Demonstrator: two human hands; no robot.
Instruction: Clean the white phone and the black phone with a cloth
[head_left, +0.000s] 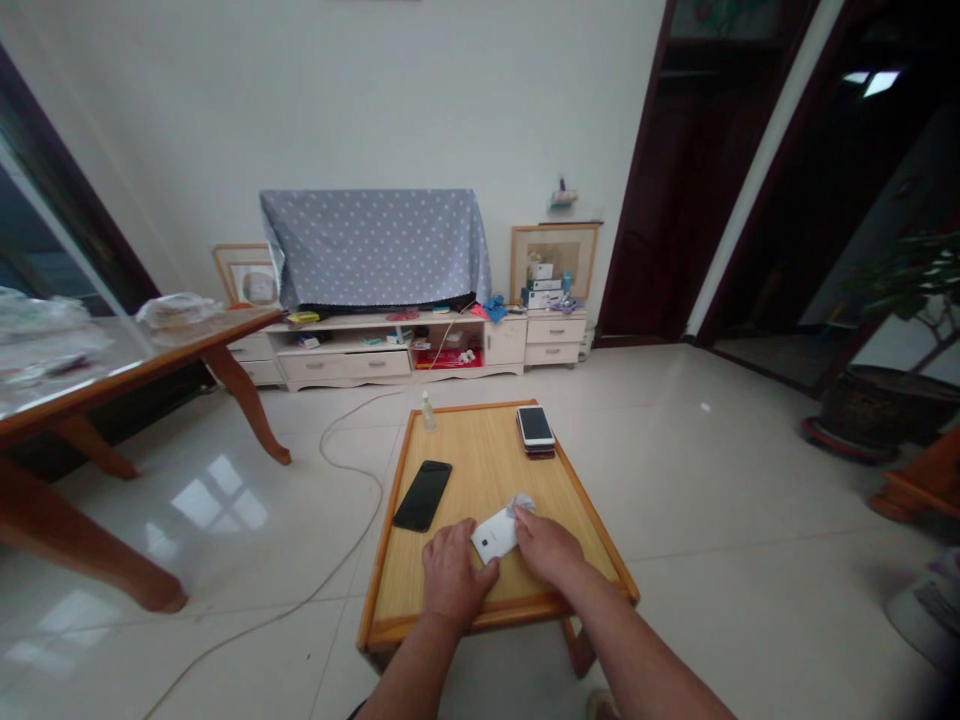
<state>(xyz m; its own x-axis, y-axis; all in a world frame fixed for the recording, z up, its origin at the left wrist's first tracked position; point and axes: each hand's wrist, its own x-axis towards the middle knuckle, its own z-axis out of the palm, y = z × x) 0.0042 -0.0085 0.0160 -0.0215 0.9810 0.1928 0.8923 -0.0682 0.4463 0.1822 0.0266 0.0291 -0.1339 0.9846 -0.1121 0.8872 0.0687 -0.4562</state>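
Observation:
A white phone [493, 534] lies back-up on the small wooden table [487, 470]. My left hand [452, 577] grips its near left end with closed fingers. My right hand [546, 546] is closed on a crumpled white cloth [521, 503] pressed against the phone's far right end. A black phone [423, 494] lies screen-up to the left. Near the table's far right corner sits a stack of phones [535, 430], the top one white-rimmed. A small clear bottle [428, 412] stands at the far edge.
A larger glass-topped table [112, 365] stands left with bags on it. A white cable [341, 470] trails over the tiled floor. A TV under a dotted cover [375, 245] sits on a low cabinet at the wall. A potted plant [892, 390] stands right.

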